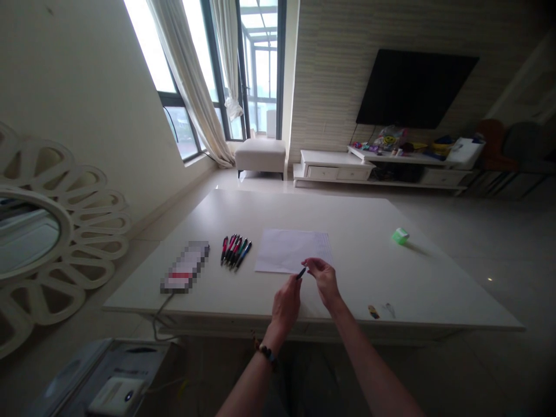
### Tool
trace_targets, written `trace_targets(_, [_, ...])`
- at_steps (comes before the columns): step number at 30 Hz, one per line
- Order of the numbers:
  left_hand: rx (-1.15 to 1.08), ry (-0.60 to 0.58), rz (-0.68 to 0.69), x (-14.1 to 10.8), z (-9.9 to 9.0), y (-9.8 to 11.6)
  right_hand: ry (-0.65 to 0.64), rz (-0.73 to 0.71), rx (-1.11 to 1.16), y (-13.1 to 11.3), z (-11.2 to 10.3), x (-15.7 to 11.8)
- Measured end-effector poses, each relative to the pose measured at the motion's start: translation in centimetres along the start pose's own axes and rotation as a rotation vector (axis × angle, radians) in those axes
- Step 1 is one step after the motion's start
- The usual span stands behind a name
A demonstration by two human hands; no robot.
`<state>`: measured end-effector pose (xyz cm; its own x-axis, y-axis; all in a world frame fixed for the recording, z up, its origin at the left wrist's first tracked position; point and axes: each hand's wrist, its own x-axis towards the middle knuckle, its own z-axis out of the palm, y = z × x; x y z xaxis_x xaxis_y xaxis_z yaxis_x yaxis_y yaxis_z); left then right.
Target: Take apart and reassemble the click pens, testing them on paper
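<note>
Both hands are together over the near edge of a white paper sheet (282, 249) on the white table. My left hand (286, 302) is closed around a dark pen (300, 273), whose upper end points up to the right. At that end, my right hand (321, 279) has its thumb and fingers pinched together; whatever small thing may be between them is too small to make out. Several pens (234, 250) in red, green, blue and black lie side by side left of the paper.
A phone (186, 267) with a cable lies at the table's left. A green container (400, 236) stands at the right. Small items (373, 312) lie near the front edge. An open box (125, 370) is below left. A TV cabinet (339, 165) stands beyond.
</note>
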<state>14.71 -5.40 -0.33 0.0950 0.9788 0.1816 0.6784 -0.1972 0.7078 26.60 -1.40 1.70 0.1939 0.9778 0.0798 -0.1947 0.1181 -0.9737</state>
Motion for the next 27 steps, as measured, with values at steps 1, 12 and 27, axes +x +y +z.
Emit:
trace_targets(1, [0.003, -0.003, -0.006, 0.0, 0.0, 0.0, -0.008, 0.005, -0.002, 0.0, 0.0, -0.1])
trace_targets(12, [0.014, 0.013, 0.058, -0.1, 0.2, -0.2, 0.028, 0.003, -0.062, 1.2, -0.8, 0.3])
trace_targets(27, [0.008, 0.003, 0.045, -0.1, 0.3, -0.4, -0.019, -0.028, -0.165, 1.1, -1.1, 0.0])
